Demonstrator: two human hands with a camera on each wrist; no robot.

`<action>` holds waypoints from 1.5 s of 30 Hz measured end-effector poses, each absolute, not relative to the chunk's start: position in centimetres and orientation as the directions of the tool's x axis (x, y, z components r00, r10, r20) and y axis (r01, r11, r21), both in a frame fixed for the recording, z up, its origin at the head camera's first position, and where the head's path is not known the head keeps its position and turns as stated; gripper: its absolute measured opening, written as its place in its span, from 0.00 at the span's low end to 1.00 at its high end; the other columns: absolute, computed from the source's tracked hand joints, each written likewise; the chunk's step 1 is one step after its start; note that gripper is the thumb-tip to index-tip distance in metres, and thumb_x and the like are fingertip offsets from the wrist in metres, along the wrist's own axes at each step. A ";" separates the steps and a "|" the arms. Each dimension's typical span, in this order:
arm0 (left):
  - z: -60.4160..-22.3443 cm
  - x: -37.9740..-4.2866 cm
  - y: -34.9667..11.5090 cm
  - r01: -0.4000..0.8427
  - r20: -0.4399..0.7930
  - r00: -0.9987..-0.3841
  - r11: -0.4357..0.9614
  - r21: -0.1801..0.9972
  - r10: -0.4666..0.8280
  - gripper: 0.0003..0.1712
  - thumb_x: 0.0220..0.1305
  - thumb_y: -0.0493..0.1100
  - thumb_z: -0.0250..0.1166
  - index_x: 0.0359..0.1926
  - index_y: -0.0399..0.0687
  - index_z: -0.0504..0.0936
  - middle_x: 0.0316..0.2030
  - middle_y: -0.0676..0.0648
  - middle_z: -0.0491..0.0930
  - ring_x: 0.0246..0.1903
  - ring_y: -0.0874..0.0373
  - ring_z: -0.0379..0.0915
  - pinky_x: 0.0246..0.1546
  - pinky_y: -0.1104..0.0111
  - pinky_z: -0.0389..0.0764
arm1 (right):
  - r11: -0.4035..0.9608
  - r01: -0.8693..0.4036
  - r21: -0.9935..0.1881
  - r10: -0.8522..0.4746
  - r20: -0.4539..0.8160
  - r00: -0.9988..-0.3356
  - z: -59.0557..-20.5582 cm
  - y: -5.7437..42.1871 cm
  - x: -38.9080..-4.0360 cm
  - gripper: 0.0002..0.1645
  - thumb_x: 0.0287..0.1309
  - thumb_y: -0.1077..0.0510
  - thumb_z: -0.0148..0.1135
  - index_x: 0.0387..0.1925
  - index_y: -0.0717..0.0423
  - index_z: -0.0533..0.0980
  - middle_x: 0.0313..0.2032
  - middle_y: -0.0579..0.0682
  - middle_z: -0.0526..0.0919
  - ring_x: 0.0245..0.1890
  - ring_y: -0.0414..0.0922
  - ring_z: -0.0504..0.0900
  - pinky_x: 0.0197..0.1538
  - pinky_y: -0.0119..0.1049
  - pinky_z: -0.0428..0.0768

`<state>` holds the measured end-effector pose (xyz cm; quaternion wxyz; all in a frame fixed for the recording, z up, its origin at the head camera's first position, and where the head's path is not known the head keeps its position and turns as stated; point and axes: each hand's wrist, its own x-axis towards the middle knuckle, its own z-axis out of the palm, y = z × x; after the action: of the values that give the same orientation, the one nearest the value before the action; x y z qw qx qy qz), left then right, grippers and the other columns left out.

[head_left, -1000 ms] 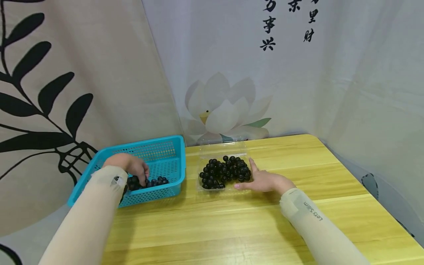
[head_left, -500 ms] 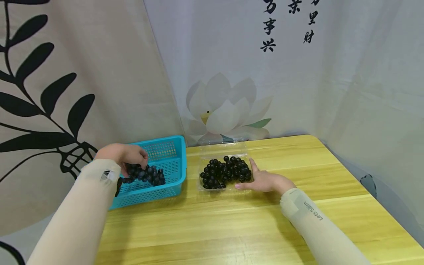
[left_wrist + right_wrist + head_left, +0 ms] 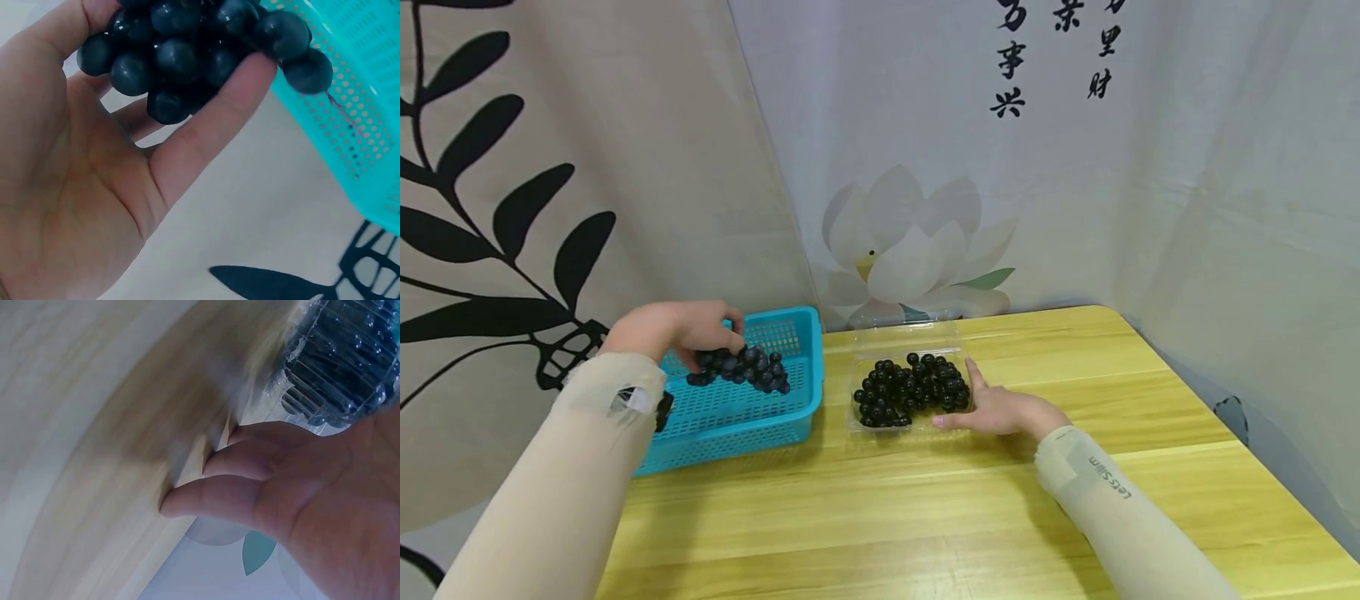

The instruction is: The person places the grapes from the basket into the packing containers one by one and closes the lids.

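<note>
A bunch of dark grapes (image 3: pixel 748 368) hangs from my left hand (image 3: pixel 673 329), above the blue plastic basket (image 3: pixel 730 437). In the left wrist view, the thumb and fingers of the left hand (image 3: pixel 94 175) curl round the grapes (image 3: pixel 175 59), and a thin stem sticks out towards the basket wall (image 3: pixel 375 181). My right hand (image 3: pixel 1003 410) spreads along the right side of a clear plastic box (image 3: pixel 904 340) that bears more dark grapes (image 3: pixel 913 390). From the right wrist, that hand's (image 3: pixel 300 481) fingertips rest on the wood, close beside the ribbed box wall (image 3: pixel 312 375).
The wooden table (image 3: pixel 887 517) ends at the back against a pale curtain (image 3: pixel 1195 167) printed with a lotus and characters. Black leaves (image 3: pixel 490 321) are printed on the cloth at left. The box's clear lid stands raised behind its grapes.
My left hand has risen from low inside the basket, lifting the grape bunch above it. The basket has shifted slightly. My right hand stays at the box.
</note>
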<state>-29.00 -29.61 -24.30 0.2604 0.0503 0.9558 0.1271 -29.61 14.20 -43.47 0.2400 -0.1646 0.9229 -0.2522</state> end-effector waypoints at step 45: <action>-28.4 -29.2 -9.7 0.343 -0.356 -0.799 0.854 0.391 0.484 0.16 0.82 0.50 0.56 0.61 0.48 0.71 0.61 0.40 0.76 0.31 0.53 0.89 0.37 0.66 0.91 | 0.818 -0.143 -0.557 -0.408 -0.388 -0.826 -43.4 14.6 -29.5 0.87 0.53 0.15 0.66 0.82 0.41 0.15 0.83 0.71 0.48 0.84 0.71 0.46 0.81 0.71 0.57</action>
<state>-29.21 -9.70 -28.43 0.2272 0.2212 0.9356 0.1551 -29.50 14.62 -43.45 0.2540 -0.1498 0.9191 -0.2614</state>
